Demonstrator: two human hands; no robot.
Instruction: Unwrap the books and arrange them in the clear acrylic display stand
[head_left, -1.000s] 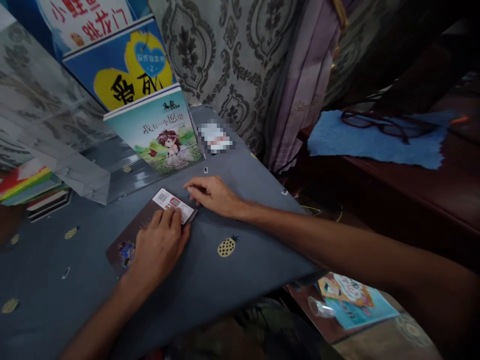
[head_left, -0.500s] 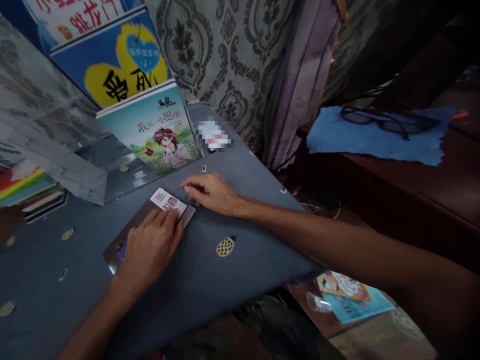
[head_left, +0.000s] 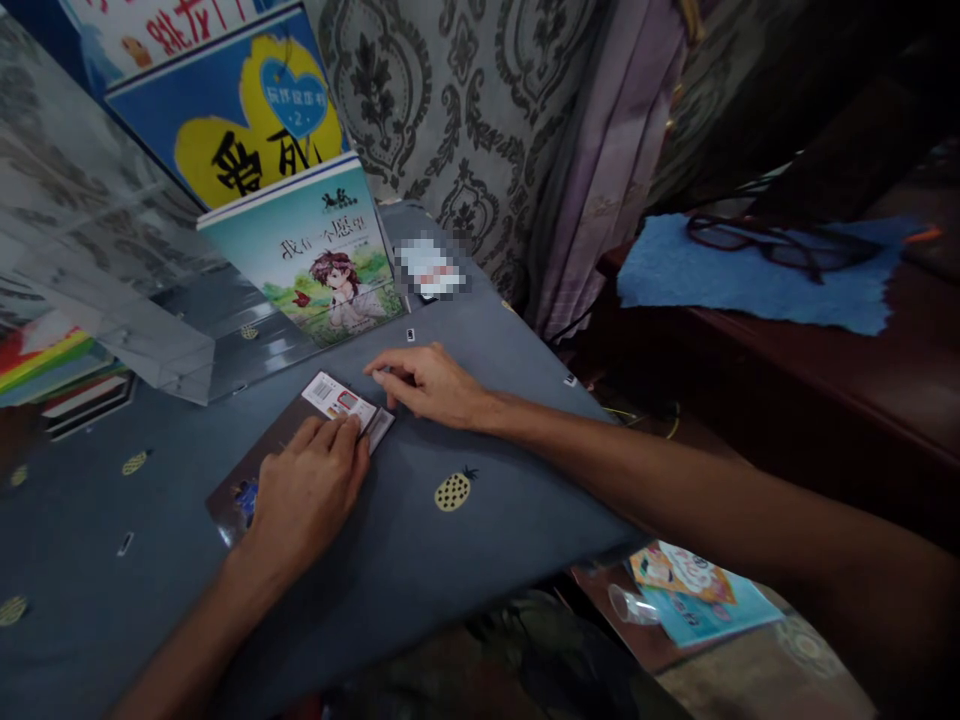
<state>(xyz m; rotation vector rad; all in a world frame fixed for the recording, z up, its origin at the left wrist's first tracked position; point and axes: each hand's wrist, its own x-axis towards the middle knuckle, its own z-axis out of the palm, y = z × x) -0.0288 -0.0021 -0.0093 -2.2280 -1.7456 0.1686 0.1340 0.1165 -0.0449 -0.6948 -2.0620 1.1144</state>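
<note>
A thin dark booklet (head_left: 247,478) lies flat on the grey cloth-covered table (head_left: 465,540), its white barcode corner (head_left: 339,398) pointing away from me. My left hand (head_left: 304,495) rests palm down on the booklet, fingers stretched flat up to the white corner. My right hand (head_left: 427,383) lies on the cloth just right of that corner, fingers curled and pinched together at the booklet's edge; what they hold, if anything, I cannot make out.
Picture books (head_left: 315,255) lean upright behind the booklet. A clear plastic box (head_left: 97,270) and a stack of coloured books (head_left: 52,365) are at the left. Patterned curtains (head_left: 480,120) hang behind. Glasses (head_left: 765,240) on a blue cloth (head_left: 750,275) lie on a dark shelf at right.
Both hands stay on the booklet; the left fingers shifted slightly along the white corner. The view moved a little.
</note>
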